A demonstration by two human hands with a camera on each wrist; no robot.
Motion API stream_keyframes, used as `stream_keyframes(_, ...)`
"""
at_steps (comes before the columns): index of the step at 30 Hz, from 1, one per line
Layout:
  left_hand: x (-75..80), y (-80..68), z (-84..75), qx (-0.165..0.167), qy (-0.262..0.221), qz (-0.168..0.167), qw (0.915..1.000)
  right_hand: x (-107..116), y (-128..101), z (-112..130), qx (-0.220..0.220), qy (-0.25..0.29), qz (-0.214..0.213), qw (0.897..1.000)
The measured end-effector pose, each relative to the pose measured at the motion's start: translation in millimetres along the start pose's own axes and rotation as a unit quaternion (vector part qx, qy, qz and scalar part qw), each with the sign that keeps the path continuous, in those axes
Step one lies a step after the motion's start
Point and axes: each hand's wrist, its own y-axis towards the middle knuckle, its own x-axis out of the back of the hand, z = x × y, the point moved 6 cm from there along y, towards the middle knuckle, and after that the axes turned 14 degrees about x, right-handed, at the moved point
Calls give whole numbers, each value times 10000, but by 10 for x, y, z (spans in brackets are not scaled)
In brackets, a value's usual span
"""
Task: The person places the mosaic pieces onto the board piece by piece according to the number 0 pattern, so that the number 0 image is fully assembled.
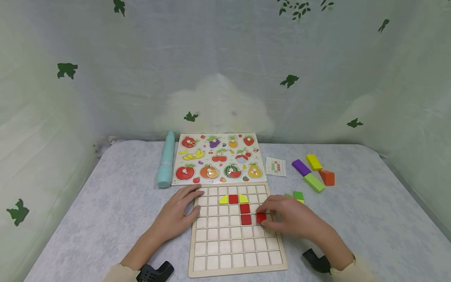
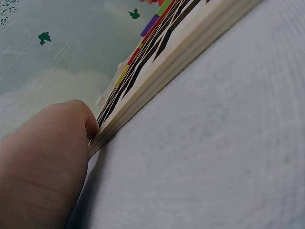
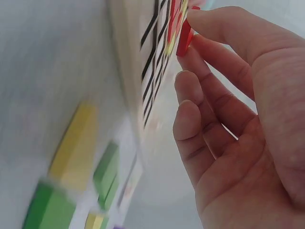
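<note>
A wooden grid board (image 1: 224, 246) lies flat on the table. On it sit three red square tiles (image 1: 246, 219) and two yellow rounded-corner tiles (image 1: 223, 200). My right hand (image 1: 294, 217) pinches another red tile (image 1: 261, 217) between thumb and fingers over the board's right side; the right wrist view shows this red tile (image 3: 185, 38) held clear of the grid. My left hand (image 1: 177, 213) rests at the board's upper left edge, its fingers loosely extended. In the left wrist view the thumb (image 2: 78, 117) touches the board's side (image 2: 157, 81).
Behind the board lies a fruit puzzle (image 1: 201, 164), with a teal cylindrical case (image 1: 166, 164) on its left and a small pattern card (image 1: 276, 167) on its right. Purple (image 1: 301, 167), yellow (image 1: 314, 162), green (image 1: 313, 183) and orange blocks (image 1: 327, 178) lie farther right. More green pieces (image 1: 298, 195) lie behind my right hand.
</note>
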Motion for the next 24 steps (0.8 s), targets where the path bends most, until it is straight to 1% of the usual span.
stream_keyframes(6,8,-5,-2,-11,-41,-10,10000,-121,101,154,329,199,78,9992)
stream_keyframes(12,10,-6,-5,-7,-11,-15,10000,-213,150,229,430,89,208,9988)
stream_keyframes(17,16,-7,-13,-4,16,-3,10000,-260,156,293,624,44,262,9977)
stream_keyframes(20,14,-5,-15,-9,31,-5,10000,-281,151,309,664,-57,276,9974)
stream_keyframes(24,16,-10,-11,7,17,-12,10000,-300,147,297,589,-185,337,9975)
